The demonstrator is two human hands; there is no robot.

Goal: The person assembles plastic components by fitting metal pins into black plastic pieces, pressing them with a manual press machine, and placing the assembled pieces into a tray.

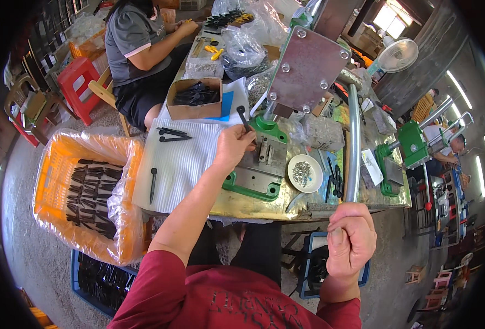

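Note:
My left hand (234, 145) pinches a slim black piece with a round, holed end (242, 112) beside the green arbor press (265, 129). Its other end is hidden by my fingers. The press base carries a metal fixture (270, 151), just right of those fingers. My right hand (352, 238) is closed round the lower end of the long steel press lever (354, 148). Similar black pieces (174, 134) lie on the white foam sheet (182, 164), with a single black piece (153, 185) nearer its left edge. A cream bowl (305, 171) of small metal parts sits right of the press.
A cardboard box (195, 111) of black parts stands behind the foam. At left is an orange crate (45, 192) lined with plastic, holding black pieces. Blue bins (91, 296) rest on the floor. Another person (144, 55) sits across at left; a second green press (410, 145) is right.

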